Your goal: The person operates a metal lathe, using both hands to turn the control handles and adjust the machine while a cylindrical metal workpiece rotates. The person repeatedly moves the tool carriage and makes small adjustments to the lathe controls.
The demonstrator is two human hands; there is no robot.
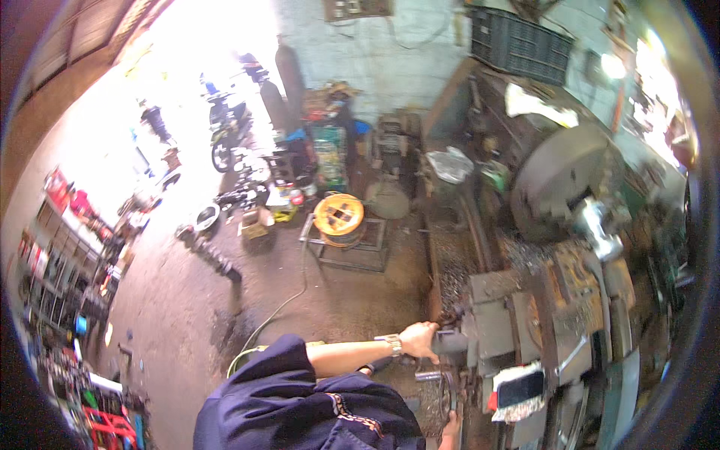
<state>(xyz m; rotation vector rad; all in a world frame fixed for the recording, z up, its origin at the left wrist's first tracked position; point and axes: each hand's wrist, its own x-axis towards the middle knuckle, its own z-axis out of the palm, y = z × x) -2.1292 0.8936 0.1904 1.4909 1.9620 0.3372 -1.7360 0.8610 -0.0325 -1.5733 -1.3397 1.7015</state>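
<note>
At the front of a large metal lathe (pixel 495 319), my left hand (pixel 418 341), with a watch on its wrist, is closed around the end of a crank handle beside a round dial (pixel 450 343). Lower down, my right hand (pixel 450 430) is partly in view, its fingers at the rim of a handwheel (pixel 450 390). The lathe's big round chuck (pixel 551 184) carries a shiny metal workpiece (pixel 598 229). On the carriage a dark phone (pixel 520 388) lies on a white and red cloth, near a wrench (pixel 573 354).
A yellow cable reel (pixel 339 215) sits on a metal frame (pixel 349 257), its hose trailing over the floor. A shaft-like metal part (pixel 208 253) stands to the left. Cluttered shelves (pixel 49 274) line the left side. A black crate (pixel 519 45) hangs high by the wall; a motorbike (pixel 223 127) stands in the bright doorway.
</note>
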